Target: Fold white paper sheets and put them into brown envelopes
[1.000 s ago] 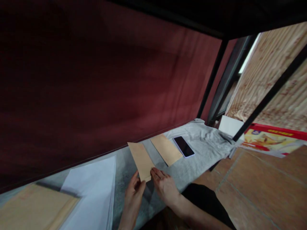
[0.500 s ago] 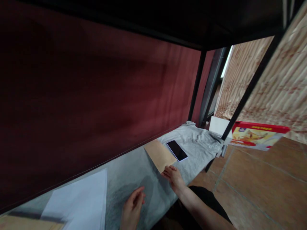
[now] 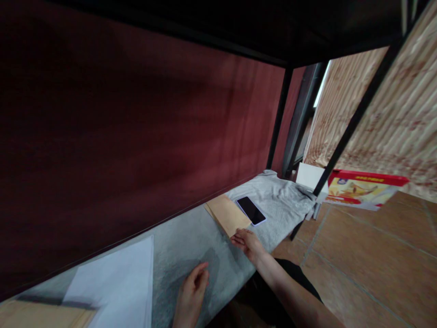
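A small stack of brown envelopes (image 3: 227, 213) lies on the grey cloth (image 3: 191, 241) that covers the low shelf. My right hand (image 3: 248, 241) rests flat at the near end of that stack, fingers stretched out and touching it. My left hand (image 3: 193, 287) hovers low over the bare cloth nearer to me, fingers loosely apart and holding nothing. A black phone (image 3: 251, 210) lies screen up just beyond the envelopes.
White paper sheets (image 3: 116, 282) and a brown stack (image 3: 37, 314) sit at the left. A dark red panel (image 3: 136, 136) backs the shelf under a black frame (image 3: 355, 118). A white box (image 3: 309, 175) and a red-edged carton (image 3: 362, 189) stand on the tiled floor (image 3: 368, 259).
The envelope held in both hands a second ago now lies on the other one by the phone. My right hand went there with it; my left hand let go and stayed back.
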`<state>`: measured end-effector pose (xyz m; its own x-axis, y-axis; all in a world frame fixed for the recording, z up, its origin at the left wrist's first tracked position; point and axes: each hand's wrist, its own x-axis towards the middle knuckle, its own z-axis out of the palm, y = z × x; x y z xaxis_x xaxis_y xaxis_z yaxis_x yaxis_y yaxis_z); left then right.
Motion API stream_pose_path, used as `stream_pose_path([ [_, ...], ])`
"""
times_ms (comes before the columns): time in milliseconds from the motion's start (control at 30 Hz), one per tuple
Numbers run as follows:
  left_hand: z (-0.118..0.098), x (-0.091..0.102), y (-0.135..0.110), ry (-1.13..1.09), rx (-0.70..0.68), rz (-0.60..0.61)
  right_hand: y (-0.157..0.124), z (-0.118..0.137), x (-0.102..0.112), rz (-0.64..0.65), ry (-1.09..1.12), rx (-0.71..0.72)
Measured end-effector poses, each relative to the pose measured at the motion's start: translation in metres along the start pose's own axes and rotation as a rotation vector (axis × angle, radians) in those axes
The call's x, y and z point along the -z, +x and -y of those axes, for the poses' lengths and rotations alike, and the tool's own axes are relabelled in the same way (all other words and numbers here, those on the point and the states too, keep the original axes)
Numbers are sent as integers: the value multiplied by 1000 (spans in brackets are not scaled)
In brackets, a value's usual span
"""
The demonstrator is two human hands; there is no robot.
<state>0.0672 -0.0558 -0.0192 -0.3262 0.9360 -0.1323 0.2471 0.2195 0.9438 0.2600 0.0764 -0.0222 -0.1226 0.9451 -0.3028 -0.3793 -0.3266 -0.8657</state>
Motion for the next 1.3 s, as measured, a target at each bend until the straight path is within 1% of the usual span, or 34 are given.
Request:
stream_pose_path([
  [100, -1, 2, -3, 59, -33, -4, 2, 1, 2, -40, 33, -65],
  [267, -2, 7, -6, 120, -50, 0, 6, 2, 5, -82, 15, -117],
  [567, 0, 14, -11, 263, -158, -22, 4, 8, 11, -34, -24, -179],
  [667, 5, 21, -12, 365, -192, -43, 5, 9, 13, -26, -39, -207],
  [800, 9, 36, -13, 605, -201, -114, 5, 9, 18, 8, -92, -276],
  [900, 7, 51, -17, 839, -166, -232, 3, 10, 25, 40, -143, -323],
  [967, 6, 62, -22, 997, -117, -320, 0, 10, 30, 62, -166, -340],
  [1033, 7, 73, -26, 1133, -4, -414, -1, 10, 34, 98, -181, -347],
  [1100, 11, 82, -29, 1221, 159, -478, -3, 7, 35, 153, -182, -332],
  [1167, 16, 89, -32, 1271, 295, -484, -5, 3, 34, 224, -182, -286],
  [1200, 18, 91, -32, 1293, 326, -469, -7, 0, 32, 262, -187, -266],
  [1233, 19, 92, -33, 1316, 332, -451, -8, -3, 30, 295, -197, -252],
  [1300, 20, 92, -34, 1361, 298, -430, -12, -8, 23, 334, -228, -245],
])
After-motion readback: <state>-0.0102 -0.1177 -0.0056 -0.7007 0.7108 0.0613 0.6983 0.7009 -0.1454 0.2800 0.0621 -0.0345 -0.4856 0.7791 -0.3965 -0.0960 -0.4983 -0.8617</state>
